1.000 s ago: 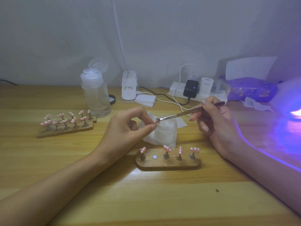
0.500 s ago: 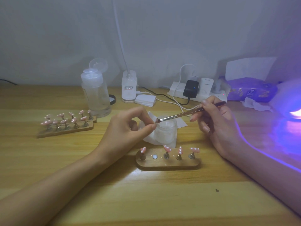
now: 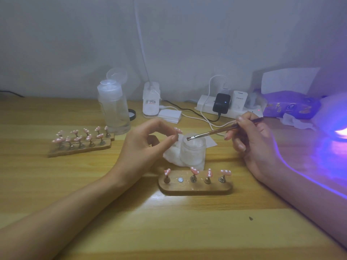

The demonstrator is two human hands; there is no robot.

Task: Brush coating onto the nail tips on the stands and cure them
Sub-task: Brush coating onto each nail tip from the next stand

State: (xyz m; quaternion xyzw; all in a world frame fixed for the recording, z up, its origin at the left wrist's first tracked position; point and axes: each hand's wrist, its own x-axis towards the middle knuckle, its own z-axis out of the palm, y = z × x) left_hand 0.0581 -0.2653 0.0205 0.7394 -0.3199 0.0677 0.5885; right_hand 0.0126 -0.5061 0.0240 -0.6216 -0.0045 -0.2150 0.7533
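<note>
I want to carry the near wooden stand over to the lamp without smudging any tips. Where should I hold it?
Pinch the near wooden stand by its two rounded short ends, fingers coming in low from the left and right. The base is long and flat, and the nail tips stand along its top, so a grip from above would probably touch them.

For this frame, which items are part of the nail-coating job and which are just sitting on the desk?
In use: brush in the right hand; small frosted jar; nail tip pinched in the left hand; near stand with four tips; far stands; glowing curing lamp.

Lying about: pump bottle; power strip with chargers; purple packet; white pads.
</note>
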